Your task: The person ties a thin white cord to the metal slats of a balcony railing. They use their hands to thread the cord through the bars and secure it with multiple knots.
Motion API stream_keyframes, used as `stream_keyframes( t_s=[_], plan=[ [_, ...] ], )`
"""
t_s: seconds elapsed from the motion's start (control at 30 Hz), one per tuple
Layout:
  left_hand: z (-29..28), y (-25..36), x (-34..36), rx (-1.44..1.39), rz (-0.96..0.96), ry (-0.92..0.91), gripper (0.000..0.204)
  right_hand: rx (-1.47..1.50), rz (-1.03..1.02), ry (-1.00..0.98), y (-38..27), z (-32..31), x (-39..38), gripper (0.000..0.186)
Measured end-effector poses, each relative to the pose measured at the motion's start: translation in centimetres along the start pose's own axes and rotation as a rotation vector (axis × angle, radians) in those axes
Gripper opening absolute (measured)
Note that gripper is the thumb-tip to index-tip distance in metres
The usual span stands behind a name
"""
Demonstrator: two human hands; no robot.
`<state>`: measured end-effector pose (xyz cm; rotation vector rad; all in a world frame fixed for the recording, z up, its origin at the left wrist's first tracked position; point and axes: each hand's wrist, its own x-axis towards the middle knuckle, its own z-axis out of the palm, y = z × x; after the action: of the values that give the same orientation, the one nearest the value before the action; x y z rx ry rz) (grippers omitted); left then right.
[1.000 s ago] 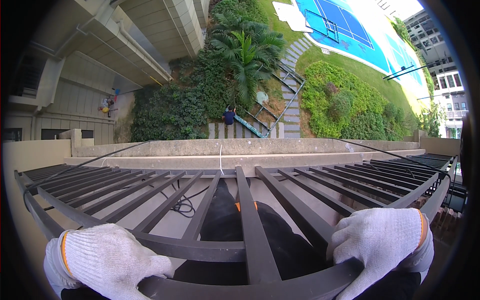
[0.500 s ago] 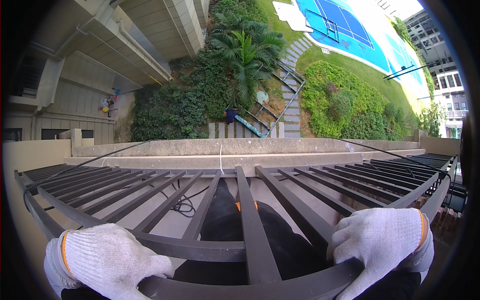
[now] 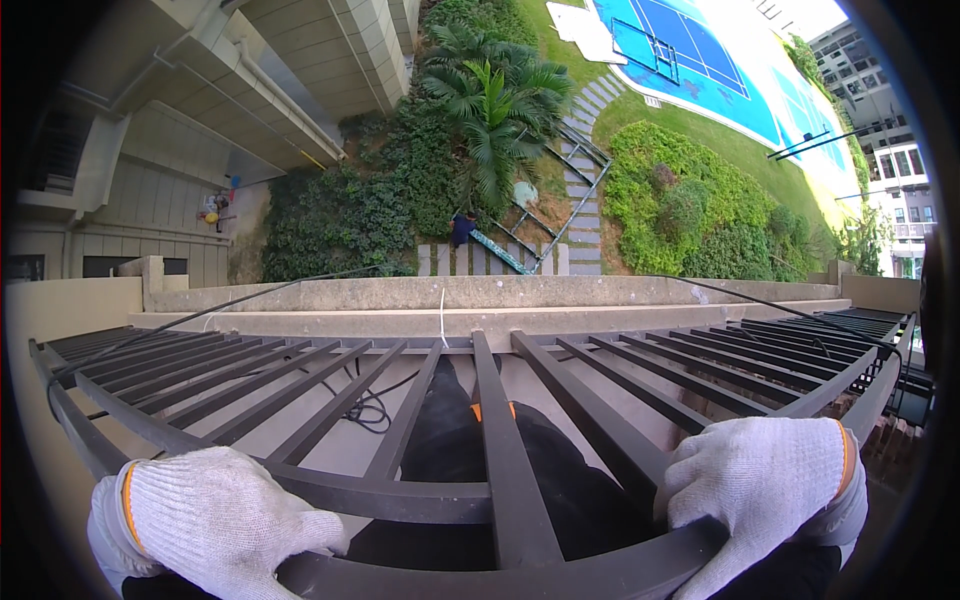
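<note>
A dark metal railing (image 3: 510,470) with long square bars runs across in front of me. At the lower left my left hand (image 3: 215,510), in a white knitted glove with an orange cuff edge, is closed on the railing's near rail (image 3: 480,578). Its thumb lies along the metal. My right hand (image 3: 755,485), gloved the same way, grips that rail at the lower right, fingers curled down beside a bar. The undersides of both grips are hidden. My dark-clothed legs show between the bars.
Beyond the railing runs a concrete ledge (image 3: 520,293), with a white cord (image 3: 443,318) over it. Black cable (image 3: 370,410) lies coiled beneath the bars. Far below, a person in dark clothing (image 3: 463,229) is beside a green metal frame (image 3: 500,253), near a palm (image 3: 493,110) and hedges.
My two hands stay in place on the railing. Far below, the person beside the green frame has shifted posture slightly.
</note>
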<state>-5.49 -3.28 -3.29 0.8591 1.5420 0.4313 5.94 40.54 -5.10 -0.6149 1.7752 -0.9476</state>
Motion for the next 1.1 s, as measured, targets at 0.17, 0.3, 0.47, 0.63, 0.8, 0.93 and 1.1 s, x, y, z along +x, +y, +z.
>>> stream_keyframes(
  t_s=[0.17, 0.3, 0.47, 0.63, 0.8, 0.93, 1.1],
  plan=[
    [-0.15, -0.11, 0.09, -0.023, 0.001, -0.028, 0.066, 0.013, 0.002, -0.001, 0.0, -0.04, 0.03, 0.068],
    [-0.57, 0.08, 0.15, -0.029, -0.008, -0.056, 0.067, 0.011, 0.018, -0.01, -0.15, -0.2, 0.02, 0.067],
    [-0.59, 0.12, 0.27, -0.024, 0.003, -0.048, 0.066, 0.014, 0.018, -0.009, -0.13, -0.15, 0.08, 0.068],
    [-0.54, 0.1, 0.24, -0.028, -0.003, -0.049, 0.067, 0.016, 0.012, -0.004, -0.08, -0.11, 0.06, 0.068],
    [-0.5, 0.11, 0.33, -0.022, -0.012, -0.052, 0.068, 0.018, 0.013, -0.006, 0.0, -0.08, 0.07, 0.068],
    [-0.56, 0.16, 0.3, -0.021, -0.014, -0.051, 0.068, 0.02, 0.016, -0.01, -0.02, -0.13, 0.04, 0.068],
    [-0.65, 0.21, 0.29, -0.017, -0.019, -0.055, 0.068, 0.024, 0.008, -0.005, -0.03, -0.15, 0.09, 0.068]
  ],
)
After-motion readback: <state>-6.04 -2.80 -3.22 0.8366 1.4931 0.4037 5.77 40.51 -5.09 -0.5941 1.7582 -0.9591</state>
